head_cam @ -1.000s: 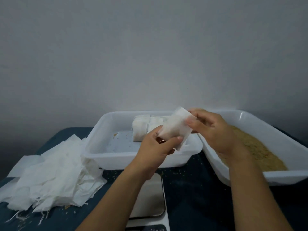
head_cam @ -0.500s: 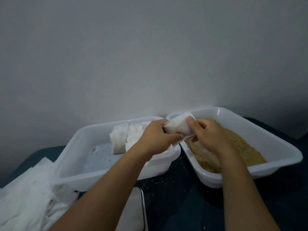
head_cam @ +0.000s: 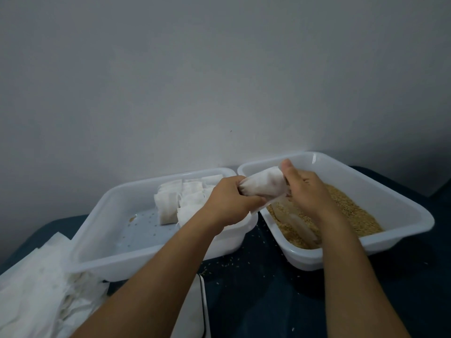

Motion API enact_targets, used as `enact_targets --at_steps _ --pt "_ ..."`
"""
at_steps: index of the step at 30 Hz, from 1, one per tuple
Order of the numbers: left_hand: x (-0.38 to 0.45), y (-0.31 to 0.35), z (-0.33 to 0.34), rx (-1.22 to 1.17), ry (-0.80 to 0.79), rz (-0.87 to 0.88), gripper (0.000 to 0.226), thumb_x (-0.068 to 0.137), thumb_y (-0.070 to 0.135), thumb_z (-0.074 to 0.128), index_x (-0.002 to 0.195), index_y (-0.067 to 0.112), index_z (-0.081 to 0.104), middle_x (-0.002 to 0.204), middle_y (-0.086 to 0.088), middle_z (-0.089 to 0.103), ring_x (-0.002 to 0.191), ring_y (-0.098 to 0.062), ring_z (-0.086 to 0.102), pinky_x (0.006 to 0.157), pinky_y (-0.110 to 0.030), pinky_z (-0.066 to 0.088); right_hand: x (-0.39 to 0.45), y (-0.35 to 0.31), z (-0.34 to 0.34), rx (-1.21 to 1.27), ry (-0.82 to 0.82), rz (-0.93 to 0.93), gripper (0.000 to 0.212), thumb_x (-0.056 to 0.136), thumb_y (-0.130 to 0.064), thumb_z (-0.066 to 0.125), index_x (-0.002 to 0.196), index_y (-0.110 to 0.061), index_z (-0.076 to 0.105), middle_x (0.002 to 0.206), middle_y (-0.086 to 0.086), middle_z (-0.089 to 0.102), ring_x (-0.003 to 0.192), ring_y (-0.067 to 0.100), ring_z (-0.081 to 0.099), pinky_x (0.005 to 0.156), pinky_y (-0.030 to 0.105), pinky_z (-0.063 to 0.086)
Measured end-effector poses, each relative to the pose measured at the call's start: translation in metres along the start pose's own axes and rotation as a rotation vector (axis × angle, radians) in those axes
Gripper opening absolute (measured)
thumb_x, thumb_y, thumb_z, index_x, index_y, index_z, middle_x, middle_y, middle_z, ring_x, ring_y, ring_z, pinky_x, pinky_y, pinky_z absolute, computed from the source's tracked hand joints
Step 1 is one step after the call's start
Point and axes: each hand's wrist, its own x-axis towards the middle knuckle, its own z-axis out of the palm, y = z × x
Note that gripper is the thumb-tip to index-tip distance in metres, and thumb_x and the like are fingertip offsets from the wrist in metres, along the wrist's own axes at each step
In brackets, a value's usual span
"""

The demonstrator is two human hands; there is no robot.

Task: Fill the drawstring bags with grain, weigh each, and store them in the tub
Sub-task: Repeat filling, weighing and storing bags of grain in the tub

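Note:
Both hands hold one white drawstring bag (head_cam: 262, 186) above the gap between the two white tubs. My left hand (head_cam: 229, 203) grips its left end. My right hand (head_cam: 308, 191) pinches its right end, thumb up, over the grain. The right tub (head_cam: 395, 201) holds tan grain (head_cam: 353, 213), with a pale scoop-like thing (head_cam: 301, 225) lying in it. The left tub (head_cam: 97, 230) holds several filled white bags (head_cam: 178, 201) at its far side. Part of a white scale (head_cam: 192, 311) shows at the bottom edge, partly behind my left forearm.
A heap of empty white bags (head_cam: 36, 293) lies at the lower left. Loose grains (head_cam: 229, 262) are scattered on the dark blue tabletop (head_cam: 268, 301) between the tubs. A plain grey wall stands close behind both tubs.
The view has swung right, so the tubs and scale slid left. Both hands carried the bag right to the grain tub's edge, and the bag now looks bunched rather than flat.

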Motion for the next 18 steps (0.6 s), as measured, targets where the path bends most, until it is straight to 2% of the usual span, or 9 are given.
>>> enact_targets --at_steps 2,5,7,9,11,14,18 --pt "0.0012 0.0003 0.0003 0.006 -0.002 0.004 0.015 0.082 0.020 0.083 0.084 0.024 0.069 0.060 0.016 0.062 0.051 0.005 0.055 0.050 -0.011 0.041 0.0013 0.0012 0.0007 -0.063 -0.031 0.031 0.085 0.097 -0.080 0.033 0.082 -0.003 0.068 0.082 0.012 0.072 0.080 0.022 0.070 0.070 0.034 0.050" --pt "0.0025 0.0007 0.0004 0.008 -0.009 0.017 0.017 0.082 0.021 0.084 0.085 0.026 0.068 0.059 0.019 0.062 0.052 0.007 0.056 0.049 -0.009 0.040 0.0014 0.0028 0.0033 -0.140 0.060 0.021 0.075 0.102 -0.072 0.032 0.078 -0.013 0.071 0.082 0.006 0.070 0.083 0.022 0.068 0.063 0.031 0.043" --pt "0.0032 0.0009 0.0009 -0.006 -0.016 0.020 0.017 0.082 0.022 0.084 0.086 0.025 0.068 0.056 0.022 0.061 0.051 0.007 0.055 0.048 -0.009 0.040 0.0010 0.0013 0.0018 -0.062 0.065 0.045 0.075 0.101 -0.075 0.031 0.090 -0.017 0.076 0.090 0.006 0.072 0.089 0.021 0.068 0.070 0.034 0.049" --pt "0.0034 0.0015 0.0015 -0.017 -0.015 0.020 0.016 0.083 0.022 0.084 0.087 0.022 0.069 0.059 0.019 0.061 0.052 0.006 0.055 0.050 -0.010 0.041 0.0023 -0.0006 0.0007 0.004 0.007 0.099 0.086 0.095 -0.083 0.030 0.105 -0.012 0.076 0.095 0.012 0.072 0.091 0.023 0.069 0.076 0.038 0.054" --pt "0.0031 0.0027 0.0023 -0.021 -0.013 0.014 0.016 0.083 0.022 0.084 0.093 0.020 0.072 0.070 0.013 0.067 0.059 0.003 0.059 0.055 -0.013 0.044 0.0024 -0.0012 0.0020 -0.062 -0.014 0.114 0.088 0.095 -0.084 0.029 0.092 -0.009 0.075 0.087 0.009 0.071 0.082 0.020 0.067 0.066 0.034 0.047" --pt "0.0003 0.0030 0.0030 -0.042 -0.014 0.001 0.019 0.084 0.021 0.085 0.100 0.020 0.074 0.084 0.006 0.074 0.071 -0.001 0.066 0.061 -0.015 0.048 0.0014 0.0010 0.0049 -0.164 0.046 0.081 0.074 0.103 -0.072 0.030 0.079 -0.016 0.072 0.083 0.004 0.069 0.079 0.020 0.066 0.062 0.031 0.042" --pt "-0.0004 0.0009 0.0016 -0.041 -0.012 0.003 0.012 0.084 0.020 0.083 0.092 0.022 0.074 0.074 0.010 0.071 0.063 0.002 0.062 0.057 -0.013 0.046 0.0006 -0.0009 0.0026 -0.024 -0.033 0.140 0.082 0.096 -0.083 0.030 0.093 -0.016 0.078 0.091 0.004 0.074 0.088 0.018 0.069 0.067 0.031 0.045"
